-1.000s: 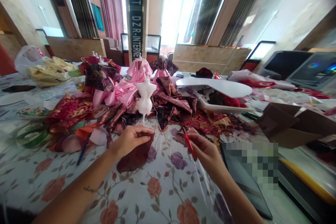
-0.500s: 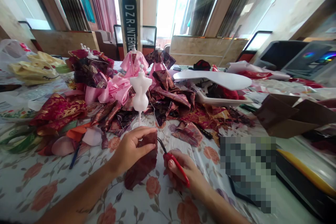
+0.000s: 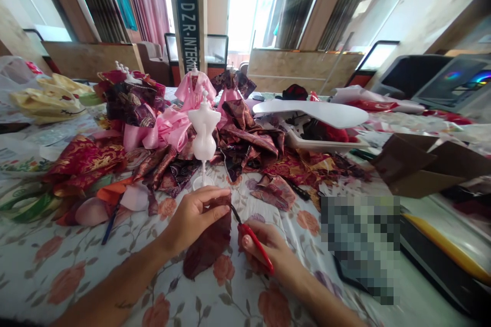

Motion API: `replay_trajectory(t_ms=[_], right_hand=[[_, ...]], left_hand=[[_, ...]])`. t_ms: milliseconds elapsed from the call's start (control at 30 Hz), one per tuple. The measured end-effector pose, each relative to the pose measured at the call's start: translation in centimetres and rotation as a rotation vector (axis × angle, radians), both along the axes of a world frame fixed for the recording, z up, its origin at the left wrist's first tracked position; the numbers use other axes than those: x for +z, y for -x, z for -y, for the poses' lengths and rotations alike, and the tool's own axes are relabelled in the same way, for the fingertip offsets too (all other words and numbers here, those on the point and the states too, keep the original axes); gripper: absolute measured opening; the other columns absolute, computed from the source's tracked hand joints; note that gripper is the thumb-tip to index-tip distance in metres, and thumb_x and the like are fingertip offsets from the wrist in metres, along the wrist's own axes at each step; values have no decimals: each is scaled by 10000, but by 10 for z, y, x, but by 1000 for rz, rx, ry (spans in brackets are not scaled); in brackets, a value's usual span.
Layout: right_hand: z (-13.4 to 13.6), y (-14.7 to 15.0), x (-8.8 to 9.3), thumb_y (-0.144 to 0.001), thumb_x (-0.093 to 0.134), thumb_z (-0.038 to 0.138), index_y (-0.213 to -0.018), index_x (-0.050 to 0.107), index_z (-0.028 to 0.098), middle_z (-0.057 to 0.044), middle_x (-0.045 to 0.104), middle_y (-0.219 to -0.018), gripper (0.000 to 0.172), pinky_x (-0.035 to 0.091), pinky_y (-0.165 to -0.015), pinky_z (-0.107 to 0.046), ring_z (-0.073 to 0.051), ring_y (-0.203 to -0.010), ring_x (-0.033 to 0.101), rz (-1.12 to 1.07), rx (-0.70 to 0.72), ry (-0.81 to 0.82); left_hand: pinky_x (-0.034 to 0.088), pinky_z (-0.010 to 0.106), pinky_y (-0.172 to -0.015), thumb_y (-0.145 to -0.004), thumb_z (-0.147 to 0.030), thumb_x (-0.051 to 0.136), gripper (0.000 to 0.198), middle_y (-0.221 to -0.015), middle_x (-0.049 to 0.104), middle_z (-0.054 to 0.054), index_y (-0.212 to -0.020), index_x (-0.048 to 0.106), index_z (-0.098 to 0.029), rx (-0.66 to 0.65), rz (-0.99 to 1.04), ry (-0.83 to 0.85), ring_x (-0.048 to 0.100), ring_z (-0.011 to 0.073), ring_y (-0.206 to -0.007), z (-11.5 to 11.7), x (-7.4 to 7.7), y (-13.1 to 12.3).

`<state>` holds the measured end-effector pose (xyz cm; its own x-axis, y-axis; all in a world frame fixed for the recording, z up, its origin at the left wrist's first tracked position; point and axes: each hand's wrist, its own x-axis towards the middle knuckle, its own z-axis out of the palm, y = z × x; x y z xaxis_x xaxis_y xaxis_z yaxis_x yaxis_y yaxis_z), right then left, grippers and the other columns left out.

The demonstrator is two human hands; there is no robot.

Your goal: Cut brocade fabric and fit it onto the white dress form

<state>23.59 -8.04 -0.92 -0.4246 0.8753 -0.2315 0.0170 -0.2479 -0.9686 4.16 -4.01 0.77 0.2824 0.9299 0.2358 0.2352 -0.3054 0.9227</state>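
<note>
1. Strong daylight floods through the tall window (image 3: 245, 7) ahead, blowing it out to white; the room is bright overall;
2. Soft sheen lies across the glossy floral tablecloth (image 3: 57, 260); shadows stay faint beside the left hand (image 3: 194, 219) and the right hand (image 3: 264, 248);
3. The dark maroon cloth (image 3: 209, 248) and red-handled scissors (image 3: 255, 248) look reasonably sharp;
4. Wide-angle distortion bends the leaning beige wall panels (image 3: 303, 69) towards the edges; the top right corner darkens;
5. A coarse pixelated block (image 3: 360, 248) obscures the lower right.

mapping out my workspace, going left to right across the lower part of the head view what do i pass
green ribbon, blue pen, left hand on dark red fabric, red-handled scissors in right hand
</note>
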Motion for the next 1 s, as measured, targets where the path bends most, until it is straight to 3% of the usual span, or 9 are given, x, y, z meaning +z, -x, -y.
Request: replay_trajectory(t_ms=[133, 333, 600, 867, 1000], right_hand=[[0, 0, 1, -710, 633, 660, -648, 448, 180, 84, 382, -460, 518, 201, -349, -181, -40, -372, 308, 17, 11, -8], [-1, 2, -1, -697, 639, 666, -648, 461, 181, 76, 402, -459, 519, 198, -342, -183, -53, -376, 350, 11, 9, -11], [-1, 1, -1, -705, 616, 685, -638, 421, 185, 70, 410, -486, 541, 226, -357, -174, -47, -390, 365, -9, 16, 2], [-2, -2, -4, -669, 630, 708, -651, 431, 185, 79, 398, -486, 560, 191, -345, -176, -34, -376, 307, -19, 44, 7], [-2, -3, -7, -699, 629, 680, -654, 428, 184, 85, 371, -492, 538, 171, -342, -176, -28, -372, 284, -30, 56, 0]], left_hand=[[518, 255, -858, -803, -234, 649, 272, -1123, 685, 54, -1071, 694, -207, 3, 11, 52, 640, 183, -1020, 0, 0, 1], [467, 291, -971, -828, -217, 606, 174, -1084, 712, 45, -929, 748, -216, 49, -35, -4, 628, 192, -1074, -2, 2, 4], [461, 272, -994, -779, -189, 639, 303, -1251, 637, 37, -1070, 707, -235, -22, -51, 79, 558, 196, -1197, -3, 7, 8], [488, 269, -955, -750, -160, 647, 323, -1221, 654, 39, -1060, 712, -228, -50, -50, 111, 594, 203, -1142, 1, 6, 6], [535, 268, -867, -737, -153, 658, 406, -1096, 711, 38, -1139, 669, -213, -76, -7, 192, 674, 182, -962, 3, 8, 5]])
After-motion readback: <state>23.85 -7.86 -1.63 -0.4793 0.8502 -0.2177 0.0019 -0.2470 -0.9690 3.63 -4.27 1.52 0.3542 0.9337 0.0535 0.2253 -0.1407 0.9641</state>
